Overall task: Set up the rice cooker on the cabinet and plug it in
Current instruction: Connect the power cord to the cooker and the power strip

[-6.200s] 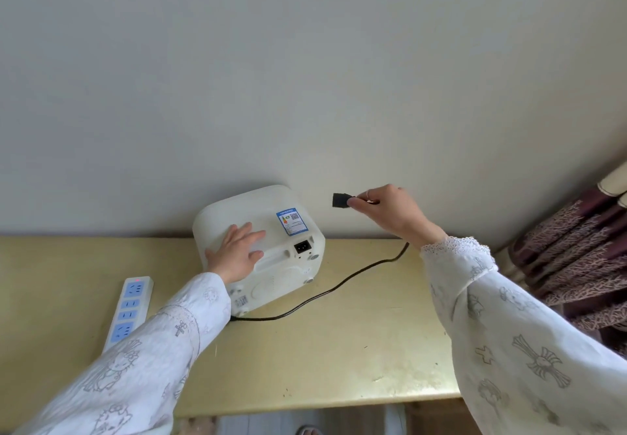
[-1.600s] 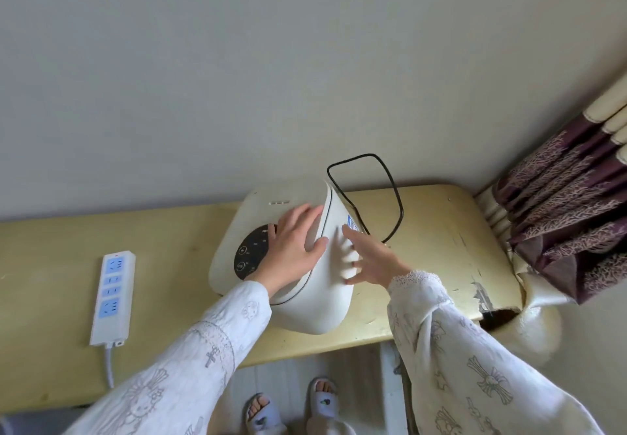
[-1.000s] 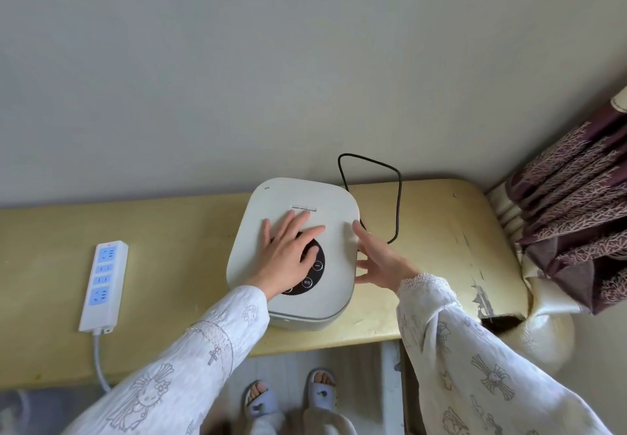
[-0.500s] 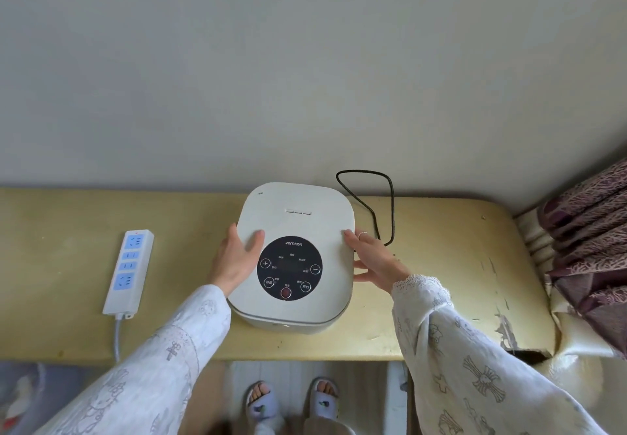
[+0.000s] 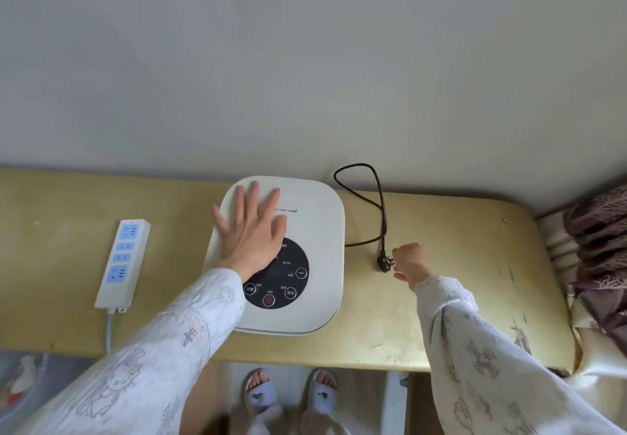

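The white rice cooker (image 5: 315, 231) stands upright on the yellow cabinet top (image 5: 424, 316), its black control panel facing up. My left hand (image 5: 252, 231) lies flat on its lid, fingers spread. A black power cord (image 5: 376, 194) loops from behind the cooker to its plug (image 5: 386, 262), which lies on the cabinet to the right. My right hand (image 5: 410, 261) has curled fingers at the plug's prongs and pinches it. A white power strip (image 5: 122, 260) with blue sockets lies to the left of the cooker.
A plain wall rises right behind the cabinet. Patterned dark red fabric (image 5: 600, 258) hangs over the cabinet's right end. The cabinet's front right edge is chipped. My slippered feet (image 5: 291, 397) show below the front edge. The strip's cable (image 5: 108, 329) drops off the front.
My left hand moved from the cooker's left side onto its lid. My right hand left the cooker's right side and went right to the plug on the cabinet.
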Demonstrator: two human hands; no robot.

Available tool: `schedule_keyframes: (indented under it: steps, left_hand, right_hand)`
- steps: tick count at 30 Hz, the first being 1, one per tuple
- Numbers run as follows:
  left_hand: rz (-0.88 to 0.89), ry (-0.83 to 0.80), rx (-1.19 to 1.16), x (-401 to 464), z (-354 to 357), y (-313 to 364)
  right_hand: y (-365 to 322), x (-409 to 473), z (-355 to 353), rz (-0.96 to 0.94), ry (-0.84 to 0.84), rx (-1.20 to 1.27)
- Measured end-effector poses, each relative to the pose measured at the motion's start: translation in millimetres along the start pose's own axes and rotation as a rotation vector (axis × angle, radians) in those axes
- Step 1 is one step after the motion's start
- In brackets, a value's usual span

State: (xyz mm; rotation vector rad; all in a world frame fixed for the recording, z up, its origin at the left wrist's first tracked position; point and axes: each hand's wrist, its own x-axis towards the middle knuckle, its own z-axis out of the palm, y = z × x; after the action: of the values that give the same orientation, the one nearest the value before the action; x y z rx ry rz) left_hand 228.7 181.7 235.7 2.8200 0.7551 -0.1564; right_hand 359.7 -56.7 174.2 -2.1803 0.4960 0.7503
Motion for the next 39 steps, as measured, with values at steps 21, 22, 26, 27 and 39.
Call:
schedule_keyframes:
  steps: [21,22,26,27,39]
  left_hand:
    - [-0.03,0.044,0.039,-0.3,11.4,-2.7]
    - [-0.039,0.003,0.015,0.6,12.2,-3.9]
    - [-0.016,-0.156,-0.095,6.4,-0.4,-10.4]
    - [-0.013,-0.181,-0.142,8.1,-5.7,-13.8]
    - [-0.035,0.318,-0.885,11.3,-118.1,-61.0]
  right_hand:
    - [-44.7,12.6,-28.7,-0.216,0.241,0.382]
    - [-58.1,5.5,-37.3,-0.283,0.281,0.366]
    - [-113.0,-37.7,-63.0,-0.605,0.314,0.332]
    - [-126.1,-50.5,-64.7,-0.672,0.284,0.351]
    - [-223.8,-188.0,30.2,-1.106,-0.329,0.137]
